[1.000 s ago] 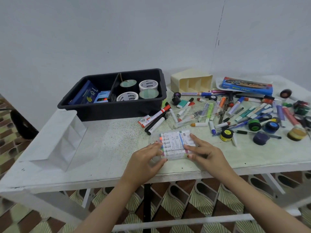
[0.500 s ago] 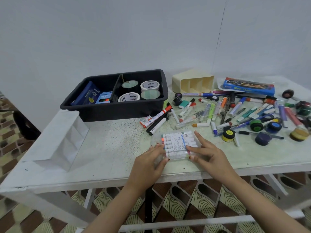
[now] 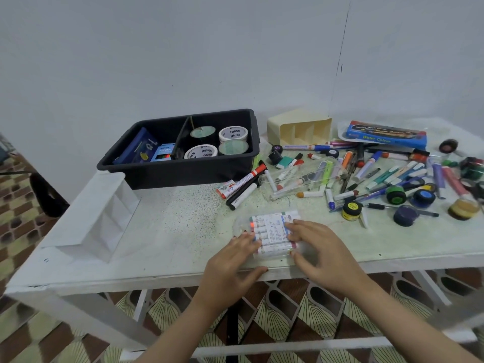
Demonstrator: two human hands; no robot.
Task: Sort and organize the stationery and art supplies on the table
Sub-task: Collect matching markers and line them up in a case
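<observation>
A pack of markers (image 3: 272, 231) is lying flat near the front edge of the desk (image 3: 170, 231), its clear wrapper showing a row of white barrels with coloured caps. The left hand (image 3: 235, 260) is resting its straightened fingers on the pack's left end, with the thumb lying along the desk edge. The right hand (image 3: 319, 252) is gripping the pack's right end, fingers curving over the far side and thumb pressing the near side. Behind the pack, a black tray (image 3: 183, 176) is holding rolls of tape (image 3: 233, 133) in its right section and blue boxes in its left. To the right, loose pens (image 3: 366, 174), small paint pots (image 3: 352, 210) and a blue paint box (image 3: 385, 134) are lying scattered. A cream organiser (image 3: 298, 132) is lying on its side beside the tray.
</observation>
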